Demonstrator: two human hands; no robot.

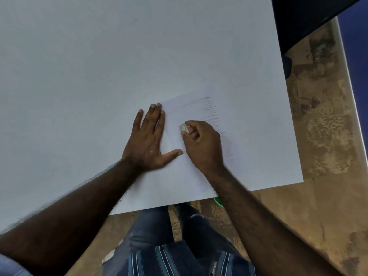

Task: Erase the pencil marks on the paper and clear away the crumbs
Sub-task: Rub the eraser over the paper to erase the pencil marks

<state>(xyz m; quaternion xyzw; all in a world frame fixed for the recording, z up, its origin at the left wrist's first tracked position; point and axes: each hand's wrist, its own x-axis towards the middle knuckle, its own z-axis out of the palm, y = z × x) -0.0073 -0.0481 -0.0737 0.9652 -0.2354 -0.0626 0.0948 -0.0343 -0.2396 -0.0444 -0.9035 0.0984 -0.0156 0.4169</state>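
Note:
A white sheet of paper [245,140] lies tilted near the white table's front right corner. Grey pencil marks [211,112] run in slanted strokes across its upper part, with fainter ones lower right. My right hand [201,144] pinches a small white eraser [183,127] between thumb and curled fingers, its end down on the paper left of the strokes. My left hand [150,140] lies flat with spread fingers, pressing on the paper's left edge, its thumb pointing toward the right hand. No crumbs can be made out.
The white table [79,66] stretches far to the left and back. Its front edge runs just below my forearms. A dark object [302,20] stands past the table's back right corner. Something green [219,201] peeks out under the front edge. Brown floor lies right.

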